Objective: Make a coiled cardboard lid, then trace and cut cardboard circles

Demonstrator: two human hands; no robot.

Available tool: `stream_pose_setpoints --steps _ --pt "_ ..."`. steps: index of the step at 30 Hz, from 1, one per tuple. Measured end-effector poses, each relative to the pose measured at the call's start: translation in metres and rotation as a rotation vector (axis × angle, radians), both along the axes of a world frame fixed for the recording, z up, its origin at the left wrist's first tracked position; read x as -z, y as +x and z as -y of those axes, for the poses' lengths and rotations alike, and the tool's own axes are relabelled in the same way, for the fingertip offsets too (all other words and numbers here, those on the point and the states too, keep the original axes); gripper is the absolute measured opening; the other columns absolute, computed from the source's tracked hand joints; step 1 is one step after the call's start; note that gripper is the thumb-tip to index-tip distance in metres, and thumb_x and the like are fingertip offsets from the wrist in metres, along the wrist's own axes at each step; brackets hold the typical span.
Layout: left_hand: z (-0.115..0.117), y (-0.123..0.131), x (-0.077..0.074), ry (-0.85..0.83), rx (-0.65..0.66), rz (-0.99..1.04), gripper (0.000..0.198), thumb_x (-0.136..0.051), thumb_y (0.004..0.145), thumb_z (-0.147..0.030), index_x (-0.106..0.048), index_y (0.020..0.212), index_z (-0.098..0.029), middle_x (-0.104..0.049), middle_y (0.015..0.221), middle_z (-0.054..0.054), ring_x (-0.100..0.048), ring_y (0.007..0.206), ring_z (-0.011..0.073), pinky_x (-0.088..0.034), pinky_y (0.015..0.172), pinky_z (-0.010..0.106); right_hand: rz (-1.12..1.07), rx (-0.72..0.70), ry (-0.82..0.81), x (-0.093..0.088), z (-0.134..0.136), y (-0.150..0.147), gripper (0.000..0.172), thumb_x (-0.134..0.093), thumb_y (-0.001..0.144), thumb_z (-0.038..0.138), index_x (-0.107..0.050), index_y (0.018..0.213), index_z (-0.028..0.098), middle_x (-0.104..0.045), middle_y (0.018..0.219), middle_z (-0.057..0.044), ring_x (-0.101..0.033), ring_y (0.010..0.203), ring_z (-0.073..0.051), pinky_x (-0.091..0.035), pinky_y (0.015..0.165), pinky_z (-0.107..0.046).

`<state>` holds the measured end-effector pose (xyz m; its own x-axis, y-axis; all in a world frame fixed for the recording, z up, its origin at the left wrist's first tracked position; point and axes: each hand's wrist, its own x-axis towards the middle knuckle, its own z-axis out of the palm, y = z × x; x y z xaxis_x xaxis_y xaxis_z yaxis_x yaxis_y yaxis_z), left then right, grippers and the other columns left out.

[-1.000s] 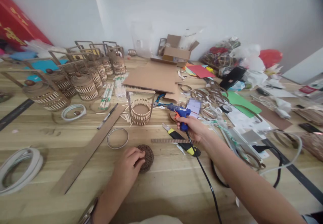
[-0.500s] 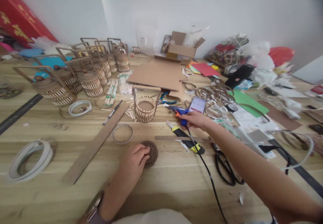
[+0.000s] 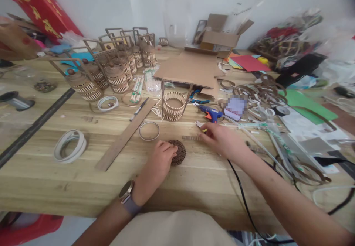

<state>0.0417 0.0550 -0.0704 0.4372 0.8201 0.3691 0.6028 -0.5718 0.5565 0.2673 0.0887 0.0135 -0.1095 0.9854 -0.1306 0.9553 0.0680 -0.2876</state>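
My left hand (image 3: pixel 162 161) is curled with its fingertips pressed on a dark coiled cardboard disc (image 3: pixel 179 152) lying flat on the wooden table (image 3: pixel 83 187). My right hand (image 3: pixel 222 140) lies low over the table with its fingers pinched at the right end of a thin corrugated strip (image 3: pixel 190 137). It also covers most of a yellow and black utility knife (image 3: pixel 200 125). I cannot make out which of the two it grips. The blue glue gun (image 3: pixel 210 113) lies on the table just beyond that hand, and its black cord (image 3: pixel 241 194) runs under my forearm.
A slatted cardboard basket (image 3: pixel 173 105), a metal ring (image 3: pixel 149 130) and a long cardboard strip (image 3: pixel 126 137) lie ahead. Several finished lidded baskets (image 3: pixel 113 77) stand back left. Tape rolls (image 3: pixel 69 146) lie left. Rings, scraps, paper and cables (image 3: pixel 277 127) crowd the right.
My right hand has put down the glue gun and drawn back to the strip and the knife. The left hand stays on the disc. The view has pulled back towards the table edge.
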Motion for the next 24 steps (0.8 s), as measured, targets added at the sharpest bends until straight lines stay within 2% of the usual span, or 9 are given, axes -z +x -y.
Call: stream_pose_setpoints --steps 2,4,8,11,13,18,24 --pt "0.001 -0.001 -0.003 -0.009 0.001 -0.011 0.024 -0.059 0.09 -0.006 -0.073 0.104 -0.018 -0.075 0.093 0.008 -0.065 0.088 0.0233 -0.057 0.08 0.039 -0.034 -0.126 0.001 0.007 0.012 -0.017 0.019 -0.061 0.09 0.03 -0.068 0.102 0.018 -0.073 0.09 -0.009 -0.067 0.08 -0.024 -0.044 0.067 -0.03" --pt "0.003 -0.006 -0.01 -0.02 0.001 -0.019 0.03 -0.058 0.09 -0.004 -0.072 0.111 -0.02 -0.076 0.1 0.008 -0.067 0.092 0.0226 -0.057 0.084 0.038 -0.068 -0.193 0.005 0.014 0.021 -0.028 0.016 -0.062 0.089 0.024 -0.068 0.103 0.017 -0.073 0.097 -0.01 -0.068 0.083 -0.024 -0.046 0.071 -0.031" --pt "0.005 -0.029 -0.029 -0.047 -0.085 -0.012 0.043 -0.055 0.092 -0.006 -0.06 0.132 -0.021 -0.073 0.117 0.008 -0.068 0.104 0.0221 -0.056 0.092 0.037 -0.101 -0.189 0.018 0.021 0.029 -0.04 0.017 -0.055 0.093 0.016 -0.068 0.104 0.016 -0.072 0.101 -0.013 -0.068 0.085 -0.025 -0.048 0.074 -0.032" --pt "0.004 -0.041 -0.037 -0.086 -0.159 -0.045 0.034 -0.058 0.092 -0.009 -0.066 0.123 -0.02 -0.073 0.116 0.009 -0.068 0.106 0.0241 -0.054 0.095 0.039 -0.13 -0.191 0.017 0.023 0.032 -0.049 0.015 -0.056 0.094 0.017 -0.068 0.104 0.015 -0.072 0.1 -0.012 -0.068 0.087 -0.025 -0.048 0.077 -0.033" --pt "0.003 -0.041 -0.036 -0.106 -0.148 -0.074 0.028 -0.062 0.089 -0.009 -0.069 0.115 -0.019 -0.072 0.113 0.009 -0.068 0.106 0.0248 -0.054 0.096 0.04 -0.177 -0.199 0.022 0.025 0.035 -0.057 0.014 -0.059 0.094 0.018 -0.067 0.105 0.015 -0.07 0.101 -0.012 -0.069 0.088 -0.025 -0.049 0.078 -0.033" --pt "0.003 -0.026 -0.027 -0.153 -0.073 -0.14 0.024 -0.063 0.087 -0.008 -0.07 0.109 -0.017 -0.069 0.109 0.01 -0.065 0.105 0.025 -0.053 0.096 0.041 -0.24 -0.222 0.055 0.037 0.038 -0.074 0.015 -0.06 0.093 0.015 -0.067 0.107 0.016 -0.066 0.104 -0.011 -0.068 0.088 -0.024 -0.051 0.078 -0.033" --pt "-0.001 -0.023 -0.023 -0.204 -0.011 -0.209 0.01 -0.062 0.089 -0.013 -0.071 0.093 -0.014 -0.066 0.1 0.011 -0.064 0.097 0.026 -0.053 0.09 0.04 -0.226 -0.247 0.092 0.049 0.038 -0.077 0.014 -0.057 0.094 0.011 -0.069 0.1 0.015 -0.064 0.099 -0.011 -0.067 0.087 -0.024 -0.052 0.076 -0.034"
